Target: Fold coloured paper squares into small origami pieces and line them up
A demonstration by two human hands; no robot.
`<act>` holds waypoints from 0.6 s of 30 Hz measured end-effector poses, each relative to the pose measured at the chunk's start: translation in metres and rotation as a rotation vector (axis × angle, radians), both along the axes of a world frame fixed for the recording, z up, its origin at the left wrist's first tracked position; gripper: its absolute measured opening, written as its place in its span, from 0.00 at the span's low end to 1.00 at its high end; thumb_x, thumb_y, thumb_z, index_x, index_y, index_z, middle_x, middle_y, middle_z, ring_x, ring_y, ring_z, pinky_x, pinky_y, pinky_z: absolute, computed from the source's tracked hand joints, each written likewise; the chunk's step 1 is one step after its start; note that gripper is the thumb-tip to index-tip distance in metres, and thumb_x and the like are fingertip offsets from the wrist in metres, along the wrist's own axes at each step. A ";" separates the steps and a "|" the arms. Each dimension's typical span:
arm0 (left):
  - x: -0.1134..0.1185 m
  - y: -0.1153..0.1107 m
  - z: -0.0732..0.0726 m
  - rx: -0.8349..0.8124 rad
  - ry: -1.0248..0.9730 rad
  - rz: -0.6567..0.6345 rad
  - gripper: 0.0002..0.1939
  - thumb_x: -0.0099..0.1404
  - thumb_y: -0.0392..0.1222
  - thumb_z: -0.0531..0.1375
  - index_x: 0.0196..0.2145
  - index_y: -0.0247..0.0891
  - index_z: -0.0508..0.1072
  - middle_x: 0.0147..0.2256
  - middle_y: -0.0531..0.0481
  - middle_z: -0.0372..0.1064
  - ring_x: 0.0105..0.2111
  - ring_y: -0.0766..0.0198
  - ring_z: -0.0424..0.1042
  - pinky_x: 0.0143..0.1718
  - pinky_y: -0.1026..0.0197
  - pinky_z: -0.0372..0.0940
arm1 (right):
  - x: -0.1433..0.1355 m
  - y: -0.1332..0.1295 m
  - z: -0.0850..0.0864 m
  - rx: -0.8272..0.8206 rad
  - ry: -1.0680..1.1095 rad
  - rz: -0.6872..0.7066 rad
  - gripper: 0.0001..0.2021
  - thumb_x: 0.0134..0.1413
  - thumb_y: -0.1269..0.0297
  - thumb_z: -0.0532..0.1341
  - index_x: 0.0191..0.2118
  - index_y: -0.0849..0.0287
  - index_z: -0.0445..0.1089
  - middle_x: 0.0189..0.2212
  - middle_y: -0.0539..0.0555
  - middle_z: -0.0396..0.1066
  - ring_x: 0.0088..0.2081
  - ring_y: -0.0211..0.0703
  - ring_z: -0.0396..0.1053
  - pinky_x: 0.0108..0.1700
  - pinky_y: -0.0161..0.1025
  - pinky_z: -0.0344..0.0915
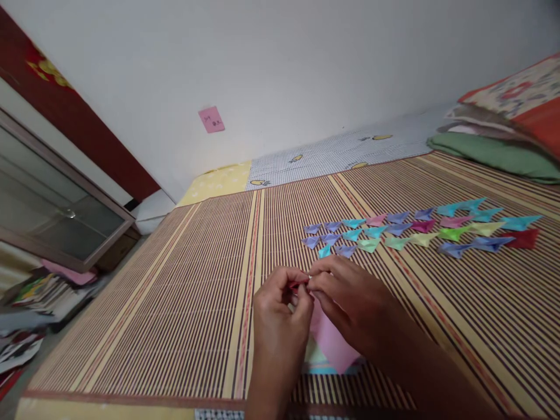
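A small piece of red folded paper point(298, 285) shows between my fingertips, mostly hidden by them. My left hand point(282, 306) pinches it from the left, thumb and forefinger curled together. From the right, my right hand point(350, 294) closes its fingertips on the same paper. Below both hands lies a stack of square paper sheets point(336, 344), pink on top with pale green and blue edges beneath. Just beyond my hands, several folded paper figures point(370, 245) in blue, purple, green, pink, yellow and red stand in rows.
A striped bamboo mat point(184, 303) covers the bed. Folded bedding and a pillow point(520, 99) are piled at the back right. A pink note point(212, 119) is stuck to the white wall. At left stand a glass-fronted cabinet point(65, 204) and a pile of books point(46, 294).
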State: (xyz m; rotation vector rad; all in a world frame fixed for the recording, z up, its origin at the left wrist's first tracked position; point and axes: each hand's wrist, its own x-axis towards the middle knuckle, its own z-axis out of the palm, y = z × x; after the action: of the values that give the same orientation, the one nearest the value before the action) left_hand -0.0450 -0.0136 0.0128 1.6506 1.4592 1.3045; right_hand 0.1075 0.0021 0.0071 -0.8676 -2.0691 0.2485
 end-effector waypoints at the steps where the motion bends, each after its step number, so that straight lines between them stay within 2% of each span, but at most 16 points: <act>1: 0.000 0.000 0.000 -0.009 -0.001 -0.008 0.06 0.65 0.31 0.58 0.34 0.40 0.74 0.31 0.52 0.72 0.30 0.62 0.73 0.33 0.59 0.68 | -0.001 0.000 -0.001 0.010 -0.005 0.006 0.12 0.69 0.77 0.51 0.36 0.60 0.69 0.38 0.57 0.72 0.40 0.48 0.69 0.42 0.46 0.67; 6: -0.003 0.001 0.001 -0.054 -0.077 -0.035 0.07 0.64 0.30 0.60 0.34 0.40 0.74 0.31 0.53 0.72 0.32 0.62 0.73 0.34 0.61 0.67 | -0.002 0.001 -0.004 0.032 -0.019 0.015 0.12 0.69 0.76 0.52 0.36 0.60 0.70 0.36 0.57 0.72 0.39 0.48 0.68 0.41 0.45 0.67; 10: -0.005 0.002 -0.003 0.020 -0.099 0.016 0.08 0.64 0.29 0.60 0.34 0.41 0.75 0.34 0.52 0.75 0.36 0.61 0.75 0.39 0.59 0.69 | -0.002 -0.001 0.001 0.021 0.042 0.019 0.11 0.69 0.75 0.53 0.36 0.60 0.70 0.35 0.56 0.71 0.39 0.47 0.69 0.40 0.43 0.68; 13: -0.005 0.002 -0.003 0.040 -0.107 0.033 0.08 0.64 0.30 0.60 0.35 0.41 0.76 0.34 0.51 0.75 0.35 0.61 0.76 0.39 0.59 0.69 | -0.002 -0.003 0.005 0.003 0.137 0.022 0.07 0.68 0.73 0.57 0.38 0.59 0.69 0.35 0.54 0.71 0.39 0.45 0.70 0.41 0.42 0.68; 18: -0.003 0.001 -0.001 0.064 -0.084 0.030 0.09 0.63 0.28 0.59 0.33 0.41 0.75 0.33 0.52 0.75 0.35 0.61 0.75 0.39 0.59 0.68 | -0.001 -0.005 0.005 -0.032 0.187 -0.056 0.05 0.65 0.73 0.57 0.38 0.57 0.68 0.36 0.53 0.71 0.39 0.44 0.71 0.41 0.40 0.67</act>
State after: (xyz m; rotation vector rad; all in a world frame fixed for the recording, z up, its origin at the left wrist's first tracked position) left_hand -0.0481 -0.0130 0.0121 1.5993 1.4116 1.4336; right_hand 0.1060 -0.0027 0.0125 -0.8858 -1.8701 0.3213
